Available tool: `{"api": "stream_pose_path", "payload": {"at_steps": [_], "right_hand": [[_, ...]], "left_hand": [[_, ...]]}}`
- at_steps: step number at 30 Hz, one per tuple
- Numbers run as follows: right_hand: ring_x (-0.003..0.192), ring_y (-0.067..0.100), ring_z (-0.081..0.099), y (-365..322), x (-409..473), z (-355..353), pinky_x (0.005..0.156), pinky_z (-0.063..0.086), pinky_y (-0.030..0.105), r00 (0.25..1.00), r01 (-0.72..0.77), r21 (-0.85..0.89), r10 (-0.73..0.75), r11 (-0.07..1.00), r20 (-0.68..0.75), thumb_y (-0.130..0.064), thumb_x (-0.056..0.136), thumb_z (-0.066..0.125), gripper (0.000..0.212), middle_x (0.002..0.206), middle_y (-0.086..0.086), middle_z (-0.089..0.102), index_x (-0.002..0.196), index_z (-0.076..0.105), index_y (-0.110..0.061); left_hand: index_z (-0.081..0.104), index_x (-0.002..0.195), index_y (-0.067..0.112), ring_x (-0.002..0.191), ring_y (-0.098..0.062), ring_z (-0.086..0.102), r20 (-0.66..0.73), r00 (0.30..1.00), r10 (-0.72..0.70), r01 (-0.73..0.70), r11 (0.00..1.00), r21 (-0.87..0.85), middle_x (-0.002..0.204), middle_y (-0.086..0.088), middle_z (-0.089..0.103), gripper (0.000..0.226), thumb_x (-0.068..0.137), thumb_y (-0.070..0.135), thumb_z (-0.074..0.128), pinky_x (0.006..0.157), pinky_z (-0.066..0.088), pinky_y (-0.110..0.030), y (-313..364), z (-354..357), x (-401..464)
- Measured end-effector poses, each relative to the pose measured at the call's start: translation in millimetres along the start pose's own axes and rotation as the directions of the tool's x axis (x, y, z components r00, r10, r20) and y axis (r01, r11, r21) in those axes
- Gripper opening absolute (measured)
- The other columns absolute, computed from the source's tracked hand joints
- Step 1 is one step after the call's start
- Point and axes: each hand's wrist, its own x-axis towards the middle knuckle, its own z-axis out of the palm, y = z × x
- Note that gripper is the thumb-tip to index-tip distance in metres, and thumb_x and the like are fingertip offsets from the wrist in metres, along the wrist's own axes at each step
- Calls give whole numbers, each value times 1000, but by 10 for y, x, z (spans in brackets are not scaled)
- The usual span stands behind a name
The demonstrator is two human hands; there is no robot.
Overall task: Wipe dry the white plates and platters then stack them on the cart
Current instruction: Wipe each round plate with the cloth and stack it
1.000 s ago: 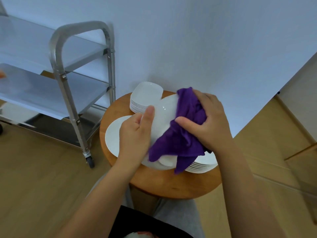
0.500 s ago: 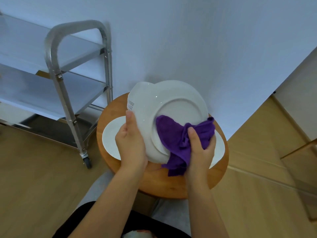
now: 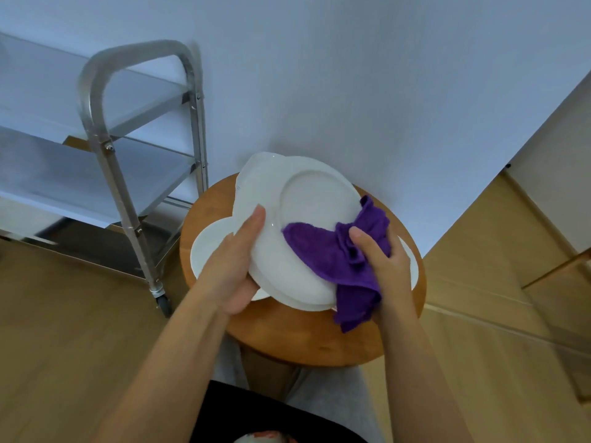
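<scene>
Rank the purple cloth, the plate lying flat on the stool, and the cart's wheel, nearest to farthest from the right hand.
1. Purple cloth: gripped in the right hand.
2. Flat plate: on the stool's left side, past the left hand.
3. Cart wheel: on the floor, far left.

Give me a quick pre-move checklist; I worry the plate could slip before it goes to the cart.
1. Left hand grips the plate edge: ok.
2. Right hand holds the purple cloth against the plate: ok.
3. Plate fully dry: cannot tell.
4. Cart shelf within view and free for stacking: ok.
5. Plate lifted off the round table: ok.
</scene>
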Motion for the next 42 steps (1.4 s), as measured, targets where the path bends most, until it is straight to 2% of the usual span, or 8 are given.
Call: {"api": "stream_pose_path", "payload": {"at_steps": [3, 9, 19, 24, 28, 35, 38, 42], "right_hand": [[95, 21, 63, 112, -134, 143, 71, 54, 28, 993, 39, -28, -42, 999, -112, -42, 78, 67, 31, 100, -1, 64, 103, 59, -28], [129, 17, 42, 343, -466, 408, 104, 43, 42, 997, -7, -204, -9, 979, -75, -64, 79, 47, 64, 148, -4, 34, 136, 32, -42], [127, 22, 46, -140, 155, 389, 107, 39, 37, 991, -84, -39, 88, 996, 97, -50, 93, 45, 61, 144, 5, 44, 145, 33, -21], [79, -2, 68, -42, -32, 414, 65, 54, 15, 983, -50, 168, 18, 985, 185, -33, 94, 48, 28, 86, -13, 71, 118, 53, -19], [91, 7, 67, 103, -202, 345, 70, 54, 21, 954, -104, 113, 67, 988, 291, -47, 74, 59, 66, 111, 0, 65, 132, 47, -19], [107, 33, 54, 298, -280, 192, 93, 49, 43, 992, 10, -270, 24, 963, 124, -28, 93, 53, 4, 103, 2, 52, 95, 50, -30], [81, 27, 68, 49, -257, 203, 77, 57, 42, 961, -276, 140, 271, 951, 58, -30, 95, 51, 23, 81, 6, 68, 94, 62, -11], [80, 21, 72, -270, -231, 138, 58, 56, 32, 931, -339, 391, 244, 856, 271, -86, 45, 53, 91, 91, 4, 75, 106, 67, -20]], "left_hand": [[58, 109, 30, 92, -20, 70, -110, 993, 35, -41, 998, -53, 99, 1, 73, 44, 68, 47, 61, 73, 58, -38, -125, 106, 1], [54, 98, 36, 89, -19, 68, -274, 959, 65, -33, 992, 120, 99, 2, 69, 34, 70, 55, 58, 70, 59, -32, -304, 243, -86], [53, 87, 36, 74, 0, 66, 10, 987, 159, -134, 800, 585, 80, 12, 64, 29, 67, 56, 56, 54, 48, -9, -216, 289, -221], [48, 77, 34, 60, 10, 60, 6, 975, 222, -168, 720, 674, 58, 18, 61, 35, 59, 63, 51, 44, 42, -6, -208, 343, -210], [45, 72, 31, 53, -6, 61, -119, 961, 251, -112, 741, 662, 60, 12, 55, 27, 74, 54, 58, 40, 41, -8, -203, 322, -155], [43, 76, 39, 65, -5, 61, -56, 965, 257, -149, 710, 688, 71, 19, 56, 22, 72, 58, 54, 43, 43, -4, -215, 318, -211], [47, 73, 37, 65, -2, 63, 144, 968, 206, -238, 565, 790, 64, 13, 61, 37, 59, 71, 45, 45, 45, -9, -175, 295, -237], [56, 107, 29, 71, -8, 53, 347, 935, 78, -345, -33, 938, 92, 4, 64, 48, 82, 65, 35, 65, 45, -17, -91, 264, -142]]}}
